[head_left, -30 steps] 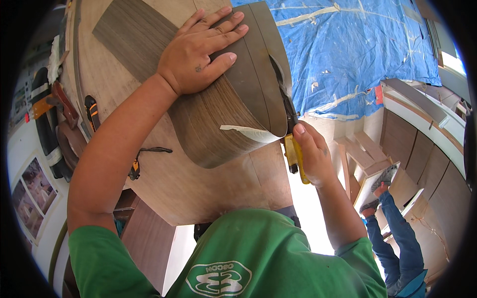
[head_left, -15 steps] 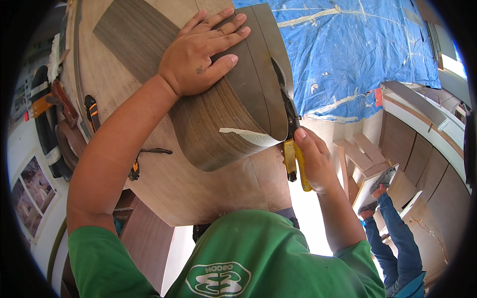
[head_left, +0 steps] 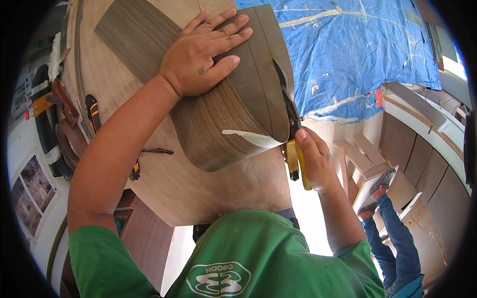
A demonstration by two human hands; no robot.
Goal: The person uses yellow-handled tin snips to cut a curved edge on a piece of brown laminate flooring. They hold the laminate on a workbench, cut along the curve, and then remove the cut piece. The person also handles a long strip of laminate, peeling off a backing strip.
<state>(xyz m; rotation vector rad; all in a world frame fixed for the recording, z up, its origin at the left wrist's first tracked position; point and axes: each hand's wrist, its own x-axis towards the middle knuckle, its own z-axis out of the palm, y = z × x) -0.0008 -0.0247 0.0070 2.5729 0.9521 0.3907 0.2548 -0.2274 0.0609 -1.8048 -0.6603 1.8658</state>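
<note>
A long wood-grain laminate sheet [head_left: 218, 134] lies curled over on a wooden table, its plain grey-brown back turned up at the far right end. Thin dark lines cross that back. My left hand [head_left: 201, 57] presses flat on the fold with its fingers spread. Yellow-handled snips [head_left: 292, 149] are gripped in my right hand [head_left: 317, 161], their dark blades at the sheet's right edge, where a cut opens along it. The handles look nearly closed together. A pale strip [head_left: 253, 136] shows on the curl's near edge.
The wooden table [head_left: 223, 191] bears an orange-and-black cutter [head_left: 92, 111] and another small tool [head_left: 135, 169] near my left arm. A blue tarp [head_left: 353, 49] spreads beyond on the right. Another person's legs [head_left: 392, 233] show at the lower right, beside wooden frames [head_left: 365, 154].
The snips' handles have come closer together in my right hand. My left hand and the laminate sheet have shifted very slightly to the right.
</note>
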